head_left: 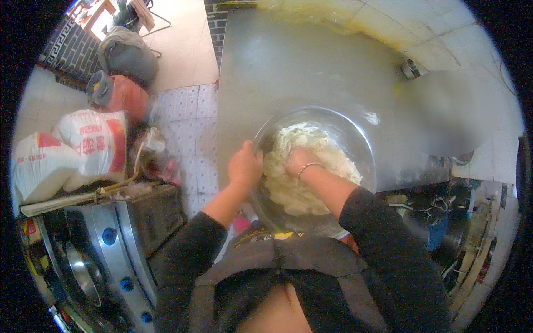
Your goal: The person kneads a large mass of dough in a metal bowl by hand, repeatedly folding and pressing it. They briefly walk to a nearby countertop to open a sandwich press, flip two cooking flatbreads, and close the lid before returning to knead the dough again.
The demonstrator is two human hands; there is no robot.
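- Far left, on the floor, white woven sacks with red print [83,147] lie on their sides. An orange-red bag [129,97] and a grey bundle [130,55] sit farther off, well apart from the work.
- Near left stands a steel cooking stove with blue knobs [105,250], untouched.
- The left hand [244,165] is closed over the near-left rim of the large clear round mixing bowl [355,141]. Its grip pinches the rim, thumb and fingers pressed together on it, seemingly to steady the bowl.
- The bowl rests on the near edge of the grey, flour-dusted metal table [300,61], just in front of the person's body.
- Inside lies the pale, off-white mass of dough [294,191], filling most of the bowl's floor.
- The dough looks shaggy and lumpy, with a rough, torn surface and no smooth skin. By that look the flour is already gathered into one mass, but the kneading seems only partway through, with smoothing left to do.
- The right hand [298,158], a thin bracelet on its wrist, presses into the top of the dough. Its fingers are sunk in, so I cannot tell whether the grip is spread or curled.
- Far right, a small round metal object [411,68] sits near the tiled wall.
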